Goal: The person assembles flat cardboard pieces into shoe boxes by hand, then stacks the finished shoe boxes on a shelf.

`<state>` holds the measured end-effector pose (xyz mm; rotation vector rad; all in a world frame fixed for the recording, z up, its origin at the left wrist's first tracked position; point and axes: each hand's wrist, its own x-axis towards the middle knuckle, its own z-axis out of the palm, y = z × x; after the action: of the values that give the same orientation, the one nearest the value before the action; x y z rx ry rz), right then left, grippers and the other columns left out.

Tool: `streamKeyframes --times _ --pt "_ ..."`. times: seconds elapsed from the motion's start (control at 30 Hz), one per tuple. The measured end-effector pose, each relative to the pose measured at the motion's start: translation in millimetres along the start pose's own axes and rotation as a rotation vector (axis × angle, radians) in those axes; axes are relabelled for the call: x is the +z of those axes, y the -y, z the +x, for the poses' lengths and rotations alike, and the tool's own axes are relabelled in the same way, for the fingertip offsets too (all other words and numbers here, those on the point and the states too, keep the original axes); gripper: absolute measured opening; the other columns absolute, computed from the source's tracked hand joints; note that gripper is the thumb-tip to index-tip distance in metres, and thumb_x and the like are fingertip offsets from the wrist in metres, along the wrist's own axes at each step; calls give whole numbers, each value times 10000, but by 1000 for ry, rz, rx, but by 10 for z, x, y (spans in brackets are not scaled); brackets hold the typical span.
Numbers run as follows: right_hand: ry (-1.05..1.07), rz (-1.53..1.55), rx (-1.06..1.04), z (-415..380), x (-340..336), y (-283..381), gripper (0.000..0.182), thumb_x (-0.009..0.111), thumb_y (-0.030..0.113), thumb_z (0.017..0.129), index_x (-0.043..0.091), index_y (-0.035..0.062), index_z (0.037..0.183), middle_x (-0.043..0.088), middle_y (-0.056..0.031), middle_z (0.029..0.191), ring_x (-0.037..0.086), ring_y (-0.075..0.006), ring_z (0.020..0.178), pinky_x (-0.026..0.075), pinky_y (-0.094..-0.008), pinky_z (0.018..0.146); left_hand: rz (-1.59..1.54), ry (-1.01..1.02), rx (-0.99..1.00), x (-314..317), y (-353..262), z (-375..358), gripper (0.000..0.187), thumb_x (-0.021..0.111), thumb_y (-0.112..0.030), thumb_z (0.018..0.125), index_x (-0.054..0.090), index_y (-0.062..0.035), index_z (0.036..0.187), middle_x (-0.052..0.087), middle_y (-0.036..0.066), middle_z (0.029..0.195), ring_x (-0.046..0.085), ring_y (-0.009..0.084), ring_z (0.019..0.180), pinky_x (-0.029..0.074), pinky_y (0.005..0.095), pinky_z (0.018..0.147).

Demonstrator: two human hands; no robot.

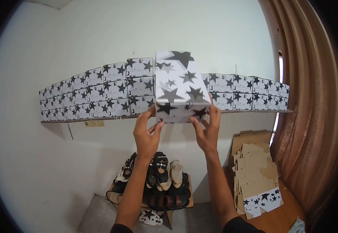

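Observation:
A white box with black stars (182,83) is held up in front of the wall shelf, its lid and near end showing. My left hand (147,132) grips its lower left corner, with the thumb on the near end. On the lower right corner my right hand (208,126) is closed in the same way, thumb on the near end. Behind and to the left, rows of matching star boxes (114,87) stand stacked on the shelf (118,118), three high. More star boxes (242,91) stand two high to the right. The held box hides part of the shelf.
Below, a small rack (190,190) bears several shoes and sandals (161,171). Flattened cardboard (254,165) lies at the lower right on an orange-brown surface (289,206). A brown curtain (305,97) hangs at the right. A wall socket (94,123) sits under the shelf.

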<state>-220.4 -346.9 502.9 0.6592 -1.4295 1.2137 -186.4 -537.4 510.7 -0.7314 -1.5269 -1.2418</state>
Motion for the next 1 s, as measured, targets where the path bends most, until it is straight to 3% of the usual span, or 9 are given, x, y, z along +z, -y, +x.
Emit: streamKeyframes --times 0.17,0.4,0.73,0.8,0.87,0.93,1.0 --pt "-54 35 -118 560 358 -399 808 726 52 853 318 98 1549 444 -149 1145 506 -256 1009 465 -371 920 41 -62 60 209 479 581 511 685 71 854 501 35 1330 527 130 1309 539 236 1242 582 335 928" --pt "-105 -35 -217 1281 789 -923 768 704 76 882 302 34 1536 435 -197 1191 527 -320 1080 473 -400 926 154 -115 246 490 962 1387 528 714 27 854 535 50 1351 580 121 1177 616 227 1119 515 340 976" --pt "-33 -30 -275 1675 1169 -1381 753 675 43 903 267 2 1535 446 -209 1197 559 -329 1067 511 -396 867 209 -159 196 529 1588 1856 607 732 37 819 552 -41 1394 615 106 1089 624 179 983 524 315 945" --pt "-52 -34 -319 1715 1260 -1427 713 669 29 902 300 3 1513 459 -229 1243 558 -357 1091 499 -427 896 250 -155 197 504 1690 1946 603 722 47 820 555 -43 1392 623 118 1117 629 185 991 528 316 945" --pt "-62 -18 -295 1751 1351 -1485 668 674 31 897 339 1 1475 468 -237 1266 554 -377 1106 486 -448 916 186 -186 234 533 1784 2036 588 715 47 820 585 -100 1375 659 125 1033 657 209 961 554 314 834" --pt "-73 -9 -265 1756 1413 -1565 624 680 32 892 377 -2 1437 476 -244 1288 549 -396 1120 473 -468 935 223 -178 286 529 1819 2067 567 709 41 832 568 -78 1369 680 144 1058 673 234 954 580 332 817" --pt "-92 -87 -313 1793 1468 -1616 524 688 64 892 431 2 1344 525 -235 1271 540 -424 1147 452 -485 961 113 -158 107 543 1807 2085 525 702 21 850 553 -90 1341 674 181 1104 676 261 1053 579 361 860"
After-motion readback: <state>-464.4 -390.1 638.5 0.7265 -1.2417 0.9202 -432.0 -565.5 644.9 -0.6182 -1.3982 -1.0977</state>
